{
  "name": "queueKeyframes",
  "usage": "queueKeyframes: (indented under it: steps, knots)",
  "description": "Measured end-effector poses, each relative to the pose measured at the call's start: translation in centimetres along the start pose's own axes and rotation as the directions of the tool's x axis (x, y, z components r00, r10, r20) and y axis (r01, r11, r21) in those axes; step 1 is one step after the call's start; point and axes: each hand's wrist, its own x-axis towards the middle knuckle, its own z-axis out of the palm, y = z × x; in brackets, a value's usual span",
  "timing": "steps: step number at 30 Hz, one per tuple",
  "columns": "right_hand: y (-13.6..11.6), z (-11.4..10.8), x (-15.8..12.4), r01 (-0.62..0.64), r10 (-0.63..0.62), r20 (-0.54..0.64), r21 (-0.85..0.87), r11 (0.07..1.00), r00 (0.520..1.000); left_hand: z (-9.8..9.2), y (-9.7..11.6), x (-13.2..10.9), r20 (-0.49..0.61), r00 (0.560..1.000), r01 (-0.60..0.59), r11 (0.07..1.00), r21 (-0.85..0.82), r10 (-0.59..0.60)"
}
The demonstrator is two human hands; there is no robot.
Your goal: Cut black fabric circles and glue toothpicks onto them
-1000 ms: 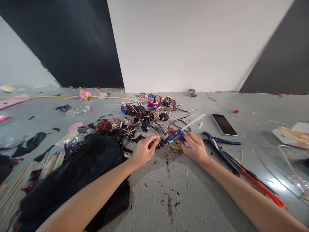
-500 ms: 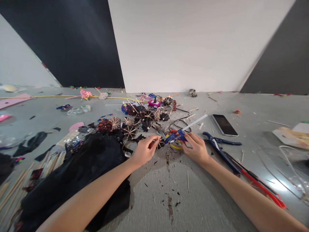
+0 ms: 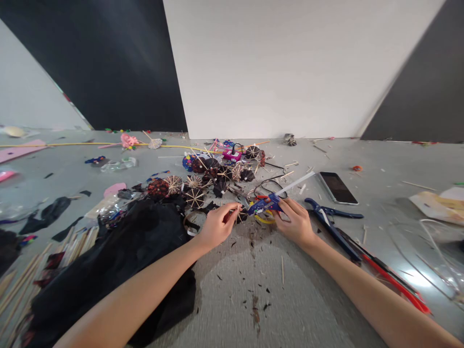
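My right hand [image 3: 295, 222] is wrapped round a blue hot glue gun [image 3: 264, 205], with a long whitish glue stick [image 3: 297, 181] jutting from its back end. The nozzle points left, close to a small black umbrella [image 3: 240, 214] with pale stick ribs. My left hand [image 3: 219, 224] pinches this umbrella between thumb and fingertips, and part of it is hidden behind them. Whether the nozzle touches it I cannot tell. Behind the hands lies a heap of similar small umbrellas [image 3: 195, 197], some black, some dark red patterned.
Black fabric [image 3: 145, 241] and thin wooden sticks [image 3: 85, 241] lie at left. To the right are a phone [image 3: 338, 187], blue-handled cutters [image 3: 333, 222] and a red-handled tool [image 3: 395, 280]. A magenta box [image 3: 231, 155] with a black cable sits behind the umbrellas. Scraps litter the grey floor.
The glue gun has shifted very slightly, its glue stick's end a little further right. My left hand stays put with the umbrella.
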Motion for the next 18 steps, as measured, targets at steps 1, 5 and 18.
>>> queueKeyframes:
  steps: [1, 5, 18]
  knots:
    - [-0.02, 0.0, 0.01, 0.004, -0.004, -0.002, -0.002, 1.0, 1.0, 0.0, -0.03, 0.0, 0.001, 1.0, -0.002, 1.0, -0.001, 0.002]
    - [-0.01, 0.05, -0.03, 0.03, -0.031, -0.04, -0.023, 0.999, 0.999, -0.01, -0.08, -0.01, -0.002, 1.0, -0.002, 1.0, 0.004, 0.002]
    - [0.28, 0.05, -0.25, 0.001, -0.003, -0.086, -0.018, 1.0, 0.996, -0.01, -0.12, -0.08, 0.0, 1.0, -0.003, 1.0, -0.003, 0.003]
